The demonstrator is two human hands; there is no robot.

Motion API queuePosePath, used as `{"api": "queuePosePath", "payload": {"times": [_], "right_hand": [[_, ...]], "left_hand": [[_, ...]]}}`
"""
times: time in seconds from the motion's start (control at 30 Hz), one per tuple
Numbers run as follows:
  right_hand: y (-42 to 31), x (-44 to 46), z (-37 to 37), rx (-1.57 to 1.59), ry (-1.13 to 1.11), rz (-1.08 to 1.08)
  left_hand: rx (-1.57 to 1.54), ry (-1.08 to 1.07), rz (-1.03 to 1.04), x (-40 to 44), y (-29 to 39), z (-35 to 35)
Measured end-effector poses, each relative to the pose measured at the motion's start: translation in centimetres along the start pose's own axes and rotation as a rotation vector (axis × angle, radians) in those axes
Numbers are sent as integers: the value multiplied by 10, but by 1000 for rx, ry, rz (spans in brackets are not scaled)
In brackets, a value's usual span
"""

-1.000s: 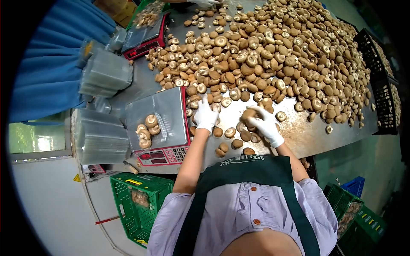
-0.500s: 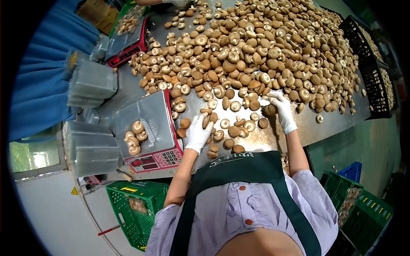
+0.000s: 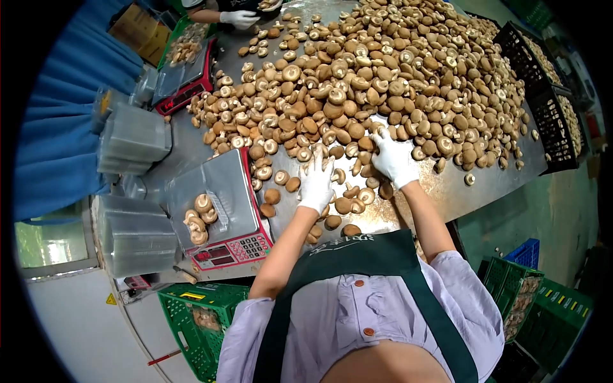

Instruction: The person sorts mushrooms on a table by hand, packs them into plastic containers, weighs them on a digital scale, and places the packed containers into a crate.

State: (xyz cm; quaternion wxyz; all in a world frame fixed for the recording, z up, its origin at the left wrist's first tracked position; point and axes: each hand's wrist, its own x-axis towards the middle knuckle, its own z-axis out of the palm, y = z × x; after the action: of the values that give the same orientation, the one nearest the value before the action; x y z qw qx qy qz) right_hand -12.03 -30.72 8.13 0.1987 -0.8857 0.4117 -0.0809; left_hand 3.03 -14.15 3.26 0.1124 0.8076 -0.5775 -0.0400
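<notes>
My left hand (image 3: 317,182), in a white glove, lies over loose shiitake mushrooms on the metal table (image 3: 281,220), its fingers stretched forward and apart. To its right, my gloved right hand (image 3: 394,161) reaches to the near edge of the big mushroom pile (image 3: 440,89). Its fingertips touch mushrooms there, and the fingers look spread rather than wrapped around one. Between and below the hands lie several single mushrooms (image 3: 343,205), some stem up. Left of my left hand, a red digital scale (image 3: 239,250) carries a clear plastic tray (image 3: 185,182) with a few mushrooms (image 3: 203,204) in it.
Stacks of clear plastic trays (image 3: 137,233) stand at the left edge. A second scale (image 3: 182,92) is farther back, near another person's gloved hand (image 3: 240,19). Black crates (image 3: 555,118) flank the table's right end; green crates (image 3: 204,319) sit below.
Both my hands have moved forward and closer together, the left one rightward, the right one leftward. Across the table, the other person's gloved hand has come further into view.
</notes>
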Motion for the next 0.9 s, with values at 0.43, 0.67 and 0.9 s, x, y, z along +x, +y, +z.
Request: {"api": "queuePosePath", "payload": {"times": [0.43, 0.67, 0.9], "right_hand": [[35, -38, -37, 408, -97, 229], [17, -4, -29, 52, -142, -42], [-1, -20, 4, -97, -206, -265]], "left_hand": [[-1009, 145, -271, -39, 0, -51], [-1495, 103, -471, -39, -5, -53], [-1882, -60, -591, -52, -12, -49]]}}
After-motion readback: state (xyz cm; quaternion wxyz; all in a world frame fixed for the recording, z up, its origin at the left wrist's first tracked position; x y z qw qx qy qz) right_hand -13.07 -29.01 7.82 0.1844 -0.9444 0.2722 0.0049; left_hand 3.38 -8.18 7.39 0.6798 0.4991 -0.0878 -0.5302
